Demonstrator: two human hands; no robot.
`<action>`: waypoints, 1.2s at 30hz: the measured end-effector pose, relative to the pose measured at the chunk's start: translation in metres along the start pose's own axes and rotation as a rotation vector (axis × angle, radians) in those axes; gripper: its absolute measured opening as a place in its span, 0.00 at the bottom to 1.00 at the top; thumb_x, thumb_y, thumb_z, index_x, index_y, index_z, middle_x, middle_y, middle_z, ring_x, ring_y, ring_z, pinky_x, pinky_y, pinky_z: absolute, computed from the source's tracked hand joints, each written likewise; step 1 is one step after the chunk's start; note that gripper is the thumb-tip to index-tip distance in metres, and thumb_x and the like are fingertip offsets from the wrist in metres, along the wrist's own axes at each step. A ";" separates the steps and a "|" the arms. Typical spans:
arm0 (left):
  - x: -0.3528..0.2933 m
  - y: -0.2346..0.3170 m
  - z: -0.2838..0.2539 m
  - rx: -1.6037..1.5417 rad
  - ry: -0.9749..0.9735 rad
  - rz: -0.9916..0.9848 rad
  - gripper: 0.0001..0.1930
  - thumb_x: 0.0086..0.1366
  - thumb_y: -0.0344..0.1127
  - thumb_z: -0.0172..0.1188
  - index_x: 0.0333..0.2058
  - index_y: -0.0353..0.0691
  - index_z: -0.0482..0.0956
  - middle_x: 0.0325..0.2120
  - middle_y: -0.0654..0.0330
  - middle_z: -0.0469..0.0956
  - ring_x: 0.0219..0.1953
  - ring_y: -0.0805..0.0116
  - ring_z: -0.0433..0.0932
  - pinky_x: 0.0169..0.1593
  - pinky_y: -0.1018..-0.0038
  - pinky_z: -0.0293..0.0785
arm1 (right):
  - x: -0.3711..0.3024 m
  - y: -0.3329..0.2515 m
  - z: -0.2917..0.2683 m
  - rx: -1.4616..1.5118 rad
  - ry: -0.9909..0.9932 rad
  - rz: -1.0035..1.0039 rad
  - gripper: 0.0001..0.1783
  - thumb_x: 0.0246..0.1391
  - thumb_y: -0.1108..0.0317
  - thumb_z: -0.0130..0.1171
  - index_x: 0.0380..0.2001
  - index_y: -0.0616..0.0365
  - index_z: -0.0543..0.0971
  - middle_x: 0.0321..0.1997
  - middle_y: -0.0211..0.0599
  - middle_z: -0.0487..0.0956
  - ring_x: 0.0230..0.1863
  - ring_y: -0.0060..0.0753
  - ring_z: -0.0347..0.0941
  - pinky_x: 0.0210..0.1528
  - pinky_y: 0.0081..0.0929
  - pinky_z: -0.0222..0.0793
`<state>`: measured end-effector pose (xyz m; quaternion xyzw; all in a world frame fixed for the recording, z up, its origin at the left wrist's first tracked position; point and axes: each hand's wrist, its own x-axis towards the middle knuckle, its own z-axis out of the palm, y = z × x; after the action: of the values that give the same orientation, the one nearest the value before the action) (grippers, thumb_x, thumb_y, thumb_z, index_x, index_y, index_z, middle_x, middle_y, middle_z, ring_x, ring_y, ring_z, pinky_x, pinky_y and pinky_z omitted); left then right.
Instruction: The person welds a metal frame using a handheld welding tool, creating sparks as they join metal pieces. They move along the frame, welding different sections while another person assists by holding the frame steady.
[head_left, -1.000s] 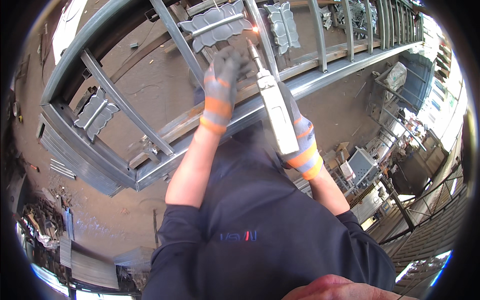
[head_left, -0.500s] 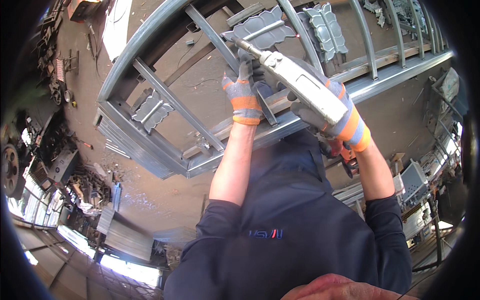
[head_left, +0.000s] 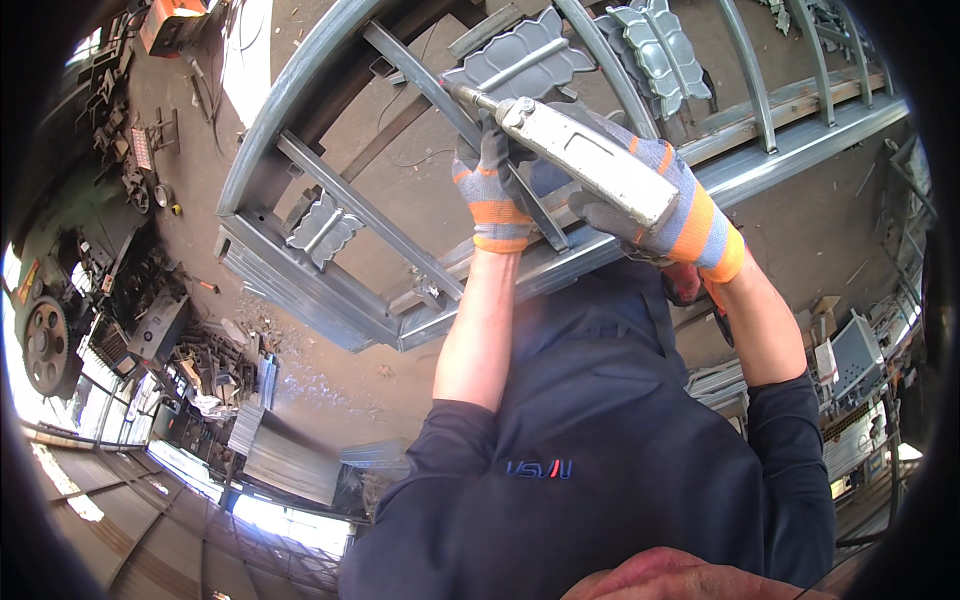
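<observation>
My right hand [head_left: 665,205], in a grey and orange knit glove, is closed round a white-silver welding gun [head_left: 590,160] with a boxy body and a narrow metal nose. Its tip lies by a slanting steel bar [head_left: 415,68] of a curved metal frame, where a small red spot shows. Gloved alike, my left hand [head_left: 490,185] is closed about that same bar, just below the gun's nose; some fingers are hidden behind it. Next to the nose is a grey scalloped metal ornament [head_left: 525,62] with a central rib.
Another scalloped ornament [head_left: 660,55] and a smaller one [head_left: 322,230] sit between bars. The frame's curved outer rail [head_left: 285,110] sweeps round at left; its straight rail [head_left: 740,185] crosses before my waist. Scrap and machine parts [head_left: 215,375] and a large toothed wheel [head_left: 50,345] lie at left.
The gun's tip has moved left and slightly down, from beside the scalloped ornament onto the slanting bar. The red spot has shifted from the ornament's right side to the bar. Both hands keep their grip.
</observation>
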<state>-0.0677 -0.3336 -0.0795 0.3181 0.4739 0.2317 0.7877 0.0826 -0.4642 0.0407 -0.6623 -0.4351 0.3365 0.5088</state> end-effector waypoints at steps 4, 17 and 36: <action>0.000 0.000 0.000 0.005 -0.005 0.004 0.13 0.73 0.37 0.67 0.51 0.38 0.82 0.38 0.63 0.85 0.36 0.73 0.83 0.37 0.74 0.80 | -0.005 0.006 0.005 -0.050 -0.029 0.044 0.32 0.56 0.74 0.72 0.64 0.66 0.75 0.50 0.45 0.84 0.44 0.42 0.83 0.50 0.33 0.79; 0.000 -0.001 -0.007 0.061 -0.079 -0.003 0.13 0.76 0.42 0.64 0.51 0.42 0.79 0.40 0.65 0.83 0.39 0.72 0.85 0.43 0.72 0.86 | -0.018 -0.001 0.016 0.061 -0.048 0.299 0.35 0.57 0.74 0.68 0.68 0.66 0.73 0.54 0.50 0.85 0.50 0.48 0.84 0.54 0.34 0.78; 0.000 -0.003 -0.011 0.104 -0.014 -0.012 0.09 0.79 0.35 0.56 0.50 0.42 0.81 0.39 0.64 0.84 0.37 0.73 0.85 0.40 0.72 0.85 | -0.018 -0.016 0.010 0.492 -0.109 0.594 0.49 0.60 0.51 0.69 0.77 0.59 0.60 0.64 0.54 0.77 0.57 0.58 0.81 0.61 0.42 0.77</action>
<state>-0.0774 -0.3323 -0.0852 0.3572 0.4816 0.1999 0.7749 0.0632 -0.4752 0.0538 -0.5987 -0.1572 0.5981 0.5091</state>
